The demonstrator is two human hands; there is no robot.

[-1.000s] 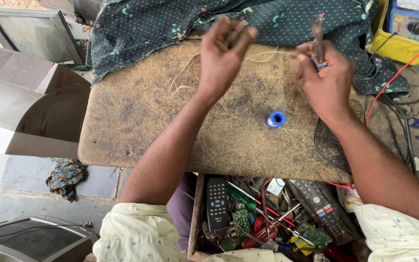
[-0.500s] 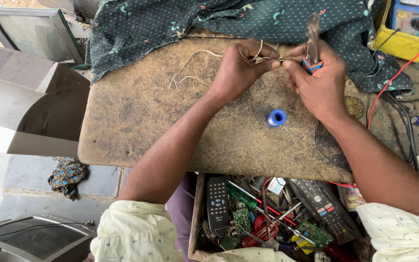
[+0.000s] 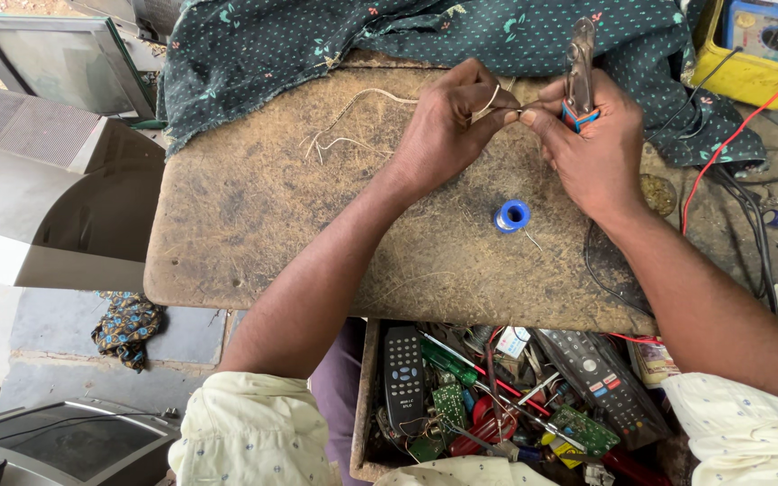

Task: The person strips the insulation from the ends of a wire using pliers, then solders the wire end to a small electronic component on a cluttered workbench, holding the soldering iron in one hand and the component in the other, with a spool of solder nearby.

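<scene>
My 2 hands meet over the far middle of the bench (image 3: 254, 243). My left hand (image 3: 447, 126) pinches the thin pale wire (image 3: 353, 106) between thumb and forefinger, and a short loop of it curls up over my knuckle. My right hand (image 3: 592, 144) takes the same wire end at its fingertips, while its palm and back fingers clench the pliers (image 3: 580, 67), which stand upright with their nose pointing far. So both grips are closed: the left on the wire, the right on pliers and wire together.

The rest of the wire trails left from my left hand across the bench, its loose strands splayed near the green cloth (image 3: 425, 36). A small blue spool (image 3: 512, 216) sits on the bench just near of my hands, touching neither.

I judge that I am working the wire end by finger, twisting or straightening it, with the pliers parked and not biting. The next move calls for a steady left pinch close to the tip, and for the pliers to swing down so their nose can take the end.
</scene>
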